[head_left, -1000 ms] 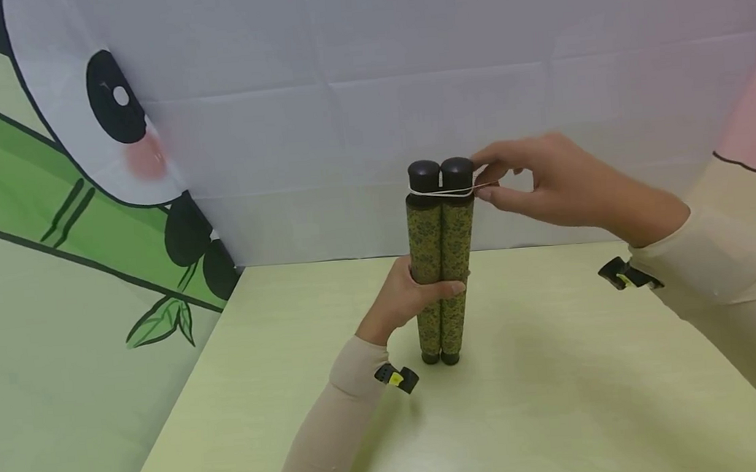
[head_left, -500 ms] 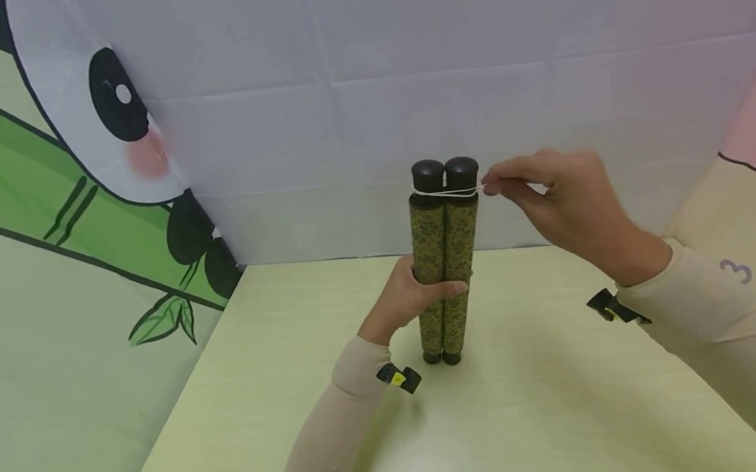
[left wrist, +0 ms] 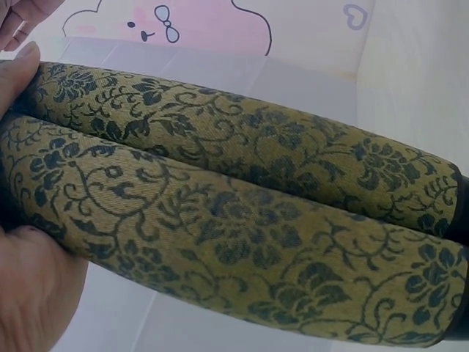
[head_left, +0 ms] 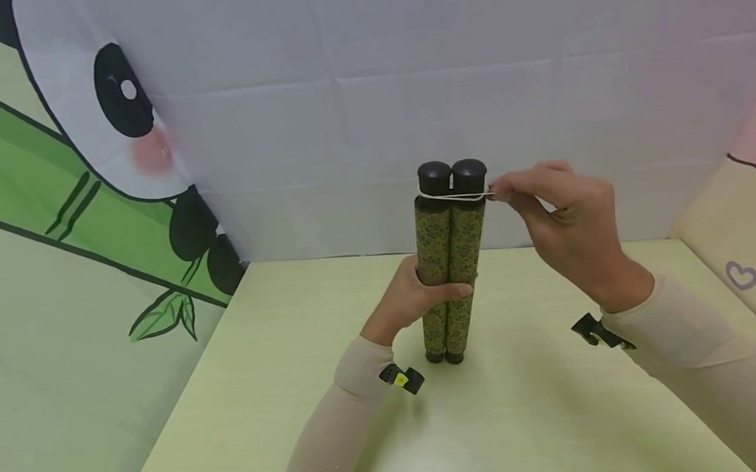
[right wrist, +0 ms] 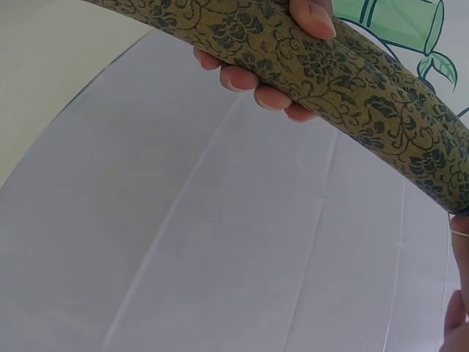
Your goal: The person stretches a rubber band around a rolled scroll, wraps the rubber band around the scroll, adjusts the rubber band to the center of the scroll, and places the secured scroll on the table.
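Note:
A rolled-up scroll [head_left: 433, 243] stands upright over the table in the head view, its two rolls side by side. Olive brocade with dark flowers [left wrist: 242, 227] covers both. Black knobs [head_left: 469, 175] cap the upper ends. My left hand [head_left: 411, 296] grips the rolls around their middle, thumb across the front; its fingertips [right wrist: 271, 97] show on the far side in the right wrist view. Just below the knobs, a thin white cord [head_left: 451, 197] loops round both necks. At the right of the knobs my right hand [head_left: 571, 226] pinches the cord between thumb and forefinger.
The pale yellow table [head_left: 304, 314] reaches back to a whitish cloth backdrop [head_left: 370, 119]. Cartoon-printed cloth [head_left: 85, 190] hangs at the left, and a cream panel with a heart [head_left: 741, 275] stands at the right. Small black devices [head_left: 401, 378] sit on both wrists.
My right hand has drawn back from the knobs toward the right, its wrist lower, and now pinches the cord's end. My left hand keeps its grip on the scroll.

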